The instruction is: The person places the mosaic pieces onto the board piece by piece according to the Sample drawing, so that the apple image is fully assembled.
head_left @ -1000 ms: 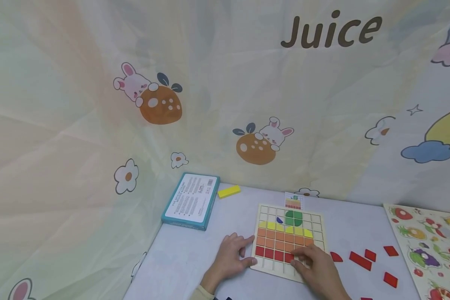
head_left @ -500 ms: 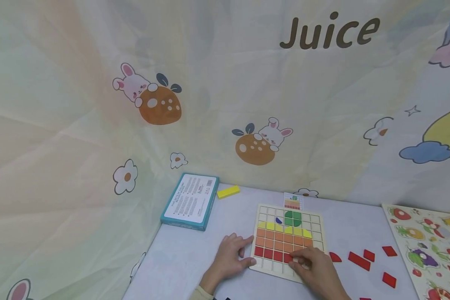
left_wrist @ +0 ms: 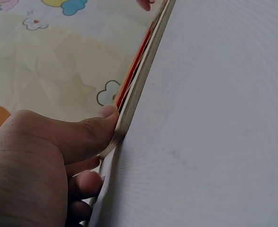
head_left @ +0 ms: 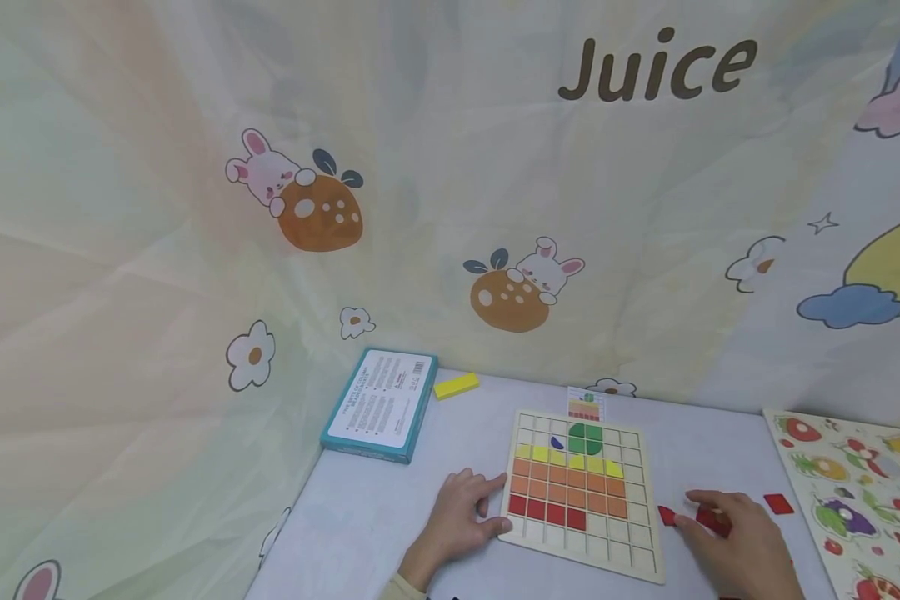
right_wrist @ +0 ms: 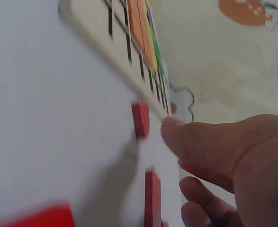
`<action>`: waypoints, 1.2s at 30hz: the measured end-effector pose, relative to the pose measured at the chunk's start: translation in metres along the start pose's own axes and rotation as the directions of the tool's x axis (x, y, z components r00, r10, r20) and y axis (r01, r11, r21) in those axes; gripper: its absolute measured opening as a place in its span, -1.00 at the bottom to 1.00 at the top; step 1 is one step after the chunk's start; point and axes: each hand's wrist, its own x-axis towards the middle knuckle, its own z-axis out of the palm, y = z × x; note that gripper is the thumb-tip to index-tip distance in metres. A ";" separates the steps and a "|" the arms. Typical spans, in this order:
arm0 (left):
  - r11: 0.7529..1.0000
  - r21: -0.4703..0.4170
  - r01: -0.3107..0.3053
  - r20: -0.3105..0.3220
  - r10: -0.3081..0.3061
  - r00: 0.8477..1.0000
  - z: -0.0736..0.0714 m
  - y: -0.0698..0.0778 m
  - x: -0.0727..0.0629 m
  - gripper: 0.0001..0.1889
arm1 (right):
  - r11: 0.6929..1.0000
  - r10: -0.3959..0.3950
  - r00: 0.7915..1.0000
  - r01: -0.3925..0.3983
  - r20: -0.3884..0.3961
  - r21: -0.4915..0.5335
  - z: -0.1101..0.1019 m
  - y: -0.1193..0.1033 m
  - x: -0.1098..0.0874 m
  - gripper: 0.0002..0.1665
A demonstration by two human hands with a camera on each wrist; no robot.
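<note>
A pale grid board (head_left: 621, 553) lies on the white table, filled with rows of orange blocks (head_left: 568, 488), yellow pieces (head_left: 577, 462) and red blocks (head_left: 547, 511); green pieces (head_left: 585, 437) and a small blue piece (head_left: 557, 442) sit near its top. My left hand (head_left: 457, 515) rests at the board's left edge, its index finger and thumb spread along it; the left wrist view shows the thumb (left_wrist: 94, 135) on the rim. My right hand (head_left: 742, 537) hovers over a red rectangular block (head_left: 711, 522), thumb and fingers apart. A red quarter-round piece (head_left: 667, 516) lies by its thumb.
Another red block (head_left: 778, 503) lies right of my right hand. At the right stands a fruit-pictured board (head_left: 847, 492). A small pattern card (head_left: 586, 404) is behind the grid. Back left are a teal box (head_left: 378, 404) and a yellow block (head_left: 456, 385), before a printed cloth wall.
My right hand has left the end of the red row on the grid and moved right to the loose red blocks, partly covering them. My left hand stays at the board's edge.
</note>
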 end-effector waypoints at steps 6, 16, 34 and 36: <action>1.000 0.001 -0.007 -0.004 0.007 1.000 -0.002 0.002 0.000 -0.31 | 0.995 -0.012 0.999 0.016 0.037 -0.100 -0.016 0.028 0.005 -0.07; 1.000 -0.012 -0.017 -0.013 0.017 1.000 -0.002 0.002 -0.001 -0.31 | 0.984 -0.101 0.993 0.110 0.064 -0.139 -0.013 0.036 0.012 -0.34; 1.000 0.003 -0.004 -0.004 0.004 1.000 -0.002 0.003 0.000 -0.31 | 0.966 -0.047 0.998 0.037 0.033 0.257 0.022 -0.016 -0.014 -0.27; 1.000 -0.003 -0.001 0.001 0.001 1.000 -0.002 0.003 0.000 -0.31 | 0.951 -0.024 0.996 -0.003 0.083 0.309 0.029 -0.023 -0.016 -0.26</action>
